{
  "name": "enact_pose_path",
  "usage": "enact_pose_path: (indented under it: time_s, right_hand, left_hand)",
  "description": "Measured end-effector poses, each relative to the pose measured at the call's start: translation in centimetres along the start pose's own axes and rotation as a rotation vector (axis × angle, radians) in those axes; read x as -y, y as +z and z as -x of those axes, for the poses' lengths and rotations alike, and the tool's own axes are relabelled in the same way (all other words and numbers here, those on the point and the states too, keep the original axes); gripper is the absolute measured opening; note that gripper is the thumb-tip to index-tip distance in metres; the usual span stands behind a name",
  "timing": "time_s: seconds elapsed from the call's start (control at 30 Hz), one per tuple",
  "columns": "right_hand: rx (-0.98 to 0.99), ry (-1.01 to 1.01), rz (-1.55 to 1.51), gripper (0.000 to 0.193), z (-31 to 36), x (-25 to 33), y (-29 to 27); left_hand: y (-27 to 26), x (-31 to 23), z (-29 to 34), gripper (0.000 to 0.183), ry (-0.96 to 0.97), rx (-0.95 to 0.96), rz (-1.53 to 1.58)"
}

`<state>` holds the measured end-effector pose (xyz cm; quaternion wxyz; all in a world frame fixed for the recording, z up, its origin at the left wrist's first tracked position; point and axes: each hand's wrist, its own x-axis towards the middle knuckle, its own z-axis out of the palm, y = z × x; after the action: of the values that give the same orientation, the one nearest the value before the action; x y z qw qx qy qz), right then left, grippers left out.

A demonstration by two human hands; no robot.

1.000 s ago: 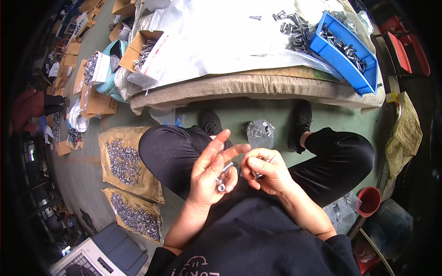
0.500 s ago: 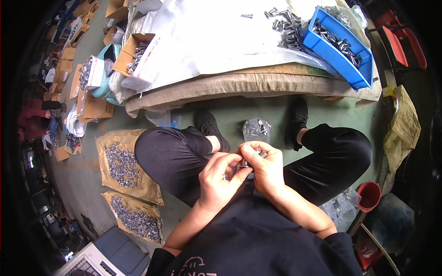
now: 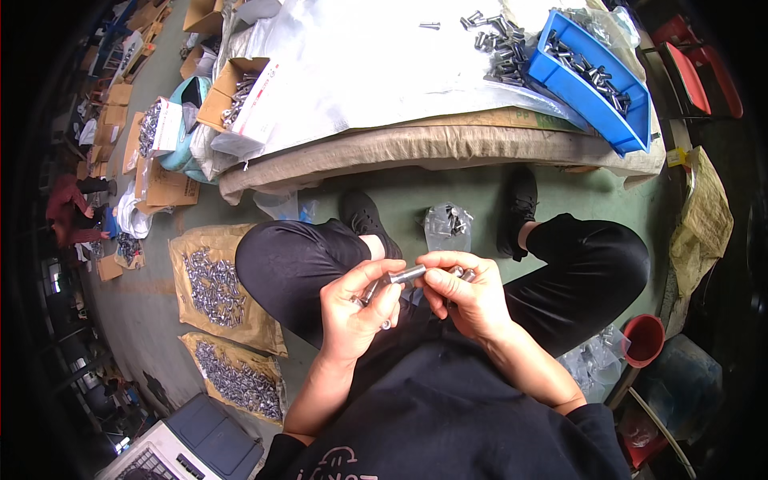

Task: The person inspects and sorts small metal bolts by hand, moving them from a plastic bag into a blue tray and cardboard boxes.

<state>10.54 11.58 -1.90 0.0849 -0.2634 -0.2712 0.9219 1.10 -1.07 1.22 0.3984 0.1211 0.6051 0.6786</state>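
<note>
Over my lap, my left hand [image 3: 352, 314] and my right hand [image 3: 478, 302] are close together. A shiny metal bolt [image 3: 410, 274] spans the space between them, one end at my left fingertips and the other under my right thumb and forefinger. More small metal pieces lie in the curl of my left fingers, partly hidden, one small round end [image 3: 386, 325] showing below. My right hand also holds other bolts [image 3: 464, 274], their ends poking out by the knuckles. On the floor beyond, between my shoes, stands a clear plastic bag [image 3: 446, 230] with bolts in it.
A cloth-edged table [image 3: 360, 88] ahead carries a blue bin [image 3: 588, 88] of bolts, a loose bolt pile [image 3: 508, 50] and a cardboard box [image 3: 232, 96]. Left on the floor lie two sacks [image 3: 268, 332] spread with metal parts. A red bucket [image 3: 642, 340] stands right.
My hands have moved slightly apart, the left one to the left. The bolt between them, mostly covered before, now shows along its length. A distant person at far left has shifted.
</note>
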Motion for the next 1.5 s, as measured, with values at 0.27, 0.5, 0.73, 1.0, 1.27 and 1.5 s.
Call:
enact_pose_path:
  time_s: [0.27, 0.5, 0.73, 1.0, 1.27, 1.5]
  right_hand:
    - [0.009, -0.053, 0.068, 0.017, 0.1, 0.1, 0.3]
    - [0.004, -0.065, 0.078, 0.018, 0.1, 0.0, 0.3]
    - [0.0, -0.055, 0.043, 0.018, 0.1, -0.1, 0.2]
    - [0.013, -0.047, 0.045, 0.019, 0.3, 0.0, 0.3]
    - [-0.029, -0.175, 0.148, 0.019, 0.1, -0.2, 0.2]
    - [-0.056, -0.005, 0.087, 0.027, 0.2, -0.2, 1.0]
  left_hand:
    - [0.0, -0.2, 0.1, 0.023, -0.073, -0.041, 0.082]
    - [-0.1, -0.3, 0.1, 0.024, -0.043, -0.008, 0.034]
    - [0.1, -0.4, 0.2, 0.03, 0.1, -0.044, -0.176]
    - [-0.2, -0.1, -0.1, 0.033, 0.449, -0.017, -0.558]
    - [-0.1, 0.2, -0.3, 0.025, -0.066, -0.013, 0.17]
    - [0.1, -1.2, -0.2, 0.016, 0.246, -0.082, -0.441]
